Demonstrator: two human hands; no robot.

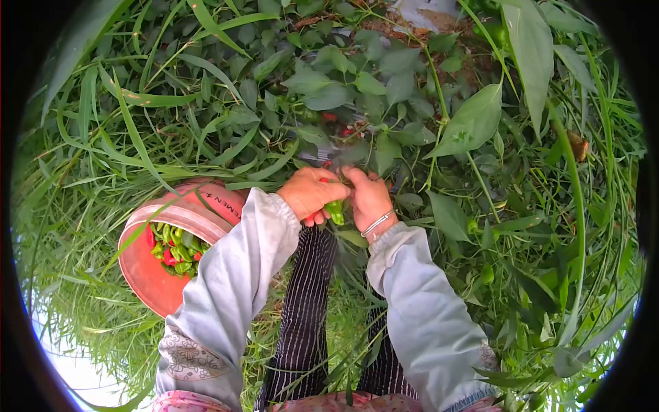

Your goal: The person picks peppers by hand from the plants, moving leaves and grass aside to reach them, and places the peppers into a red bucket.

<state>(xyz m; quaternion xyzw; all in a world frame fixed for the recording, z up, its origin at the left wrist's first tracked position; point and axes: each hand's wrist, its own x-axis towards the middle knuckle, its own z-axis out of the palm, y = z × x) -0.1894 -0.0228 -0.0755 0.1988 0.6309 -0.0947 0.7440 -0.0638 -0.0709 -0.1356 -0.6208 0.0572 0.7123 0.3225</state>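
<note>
My left hand [310, 193] is closed around a few small peppers; a green pepper [335, 212] hangs out below its fingers, and bits of red show between them. Close beside it, my right hand [371, 199], with a bracelet at the wrist, has its fingers curled and pinched together at the plant. Whatever sits in that pinch is hidden. Just beyond both hands, red peppers [349, 131] hang among the dark leaves of the pepper plant [322, 93]. An orange-red bucket [154, 288] leans at the left, partly filled with green and red peppers [177, 248].
Tall grass [89, 254] surrounds the bucket, and long blades cross its rim. Large leaves [470, 120] and stems rise close to the camera at the right. Pale ground sheeting [415, 12] shows at the top. My striped trouser legs [302, 323] are below the hands.
</note>
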